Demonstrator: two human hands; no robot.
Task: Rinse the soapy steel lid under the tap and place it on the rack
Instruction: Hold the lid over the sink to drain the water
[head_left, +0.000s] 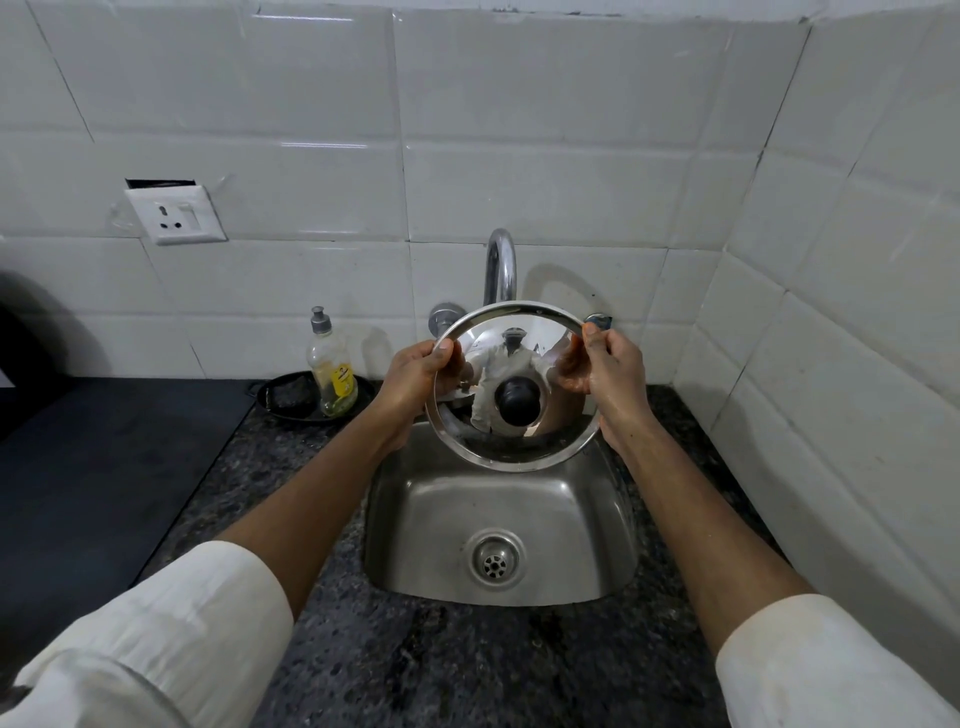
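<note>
The sink basin (498, 525) lies open at six o'clock of the steel lid (511, 387). The tap spout (500, 265) crowds twelve o'clock; a soap bottle (332, 364) in its tray (311, 397) blocks nine.

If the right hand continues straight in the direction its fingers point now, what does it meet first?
The right hand grips the steel lid at its rim, fingers pointing up toward the wall. Going straight on, it would probably first meet the small metal fitting just beyond the fingertips, though depth is unclear.
</note>
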